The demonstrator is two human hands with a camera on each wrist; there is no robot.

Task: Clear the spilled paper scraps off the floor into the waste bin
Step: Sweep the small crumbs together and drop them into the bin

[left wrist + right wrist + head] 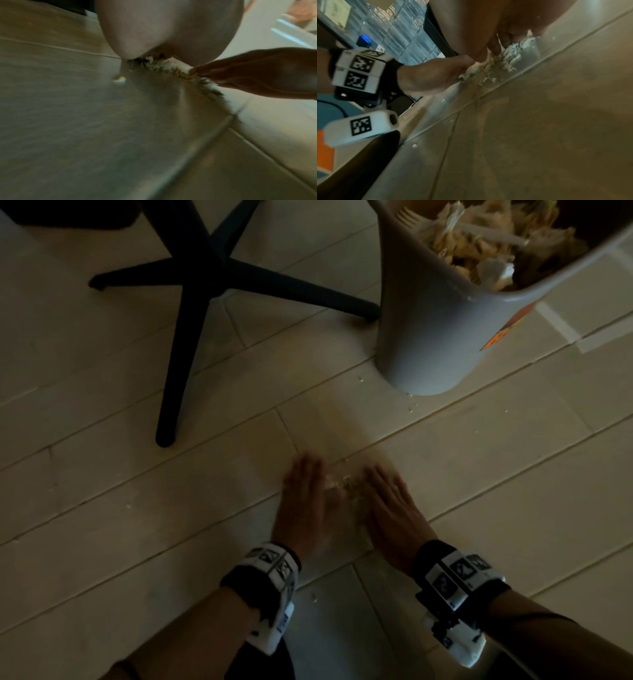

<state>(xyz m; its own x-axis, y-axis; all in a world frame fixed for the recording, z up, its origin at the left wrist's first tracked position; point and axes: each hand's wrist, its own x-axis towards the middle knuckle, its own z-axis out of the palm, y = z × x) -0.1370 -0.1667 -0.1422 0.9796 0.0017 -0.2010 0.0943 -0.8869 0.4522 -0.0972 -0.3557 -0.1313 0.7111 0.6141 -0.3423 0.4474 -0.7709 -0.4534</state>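
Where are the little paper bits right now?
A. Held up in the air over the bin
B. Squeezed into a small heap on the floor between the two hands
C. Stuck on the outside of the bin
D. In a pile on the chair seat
B: the paper scraps lie heaped on the floor between the left hand and right hand, short of the waste bin.

Head view downward over floor (137, 508); wrist views floor-level, facing inward.
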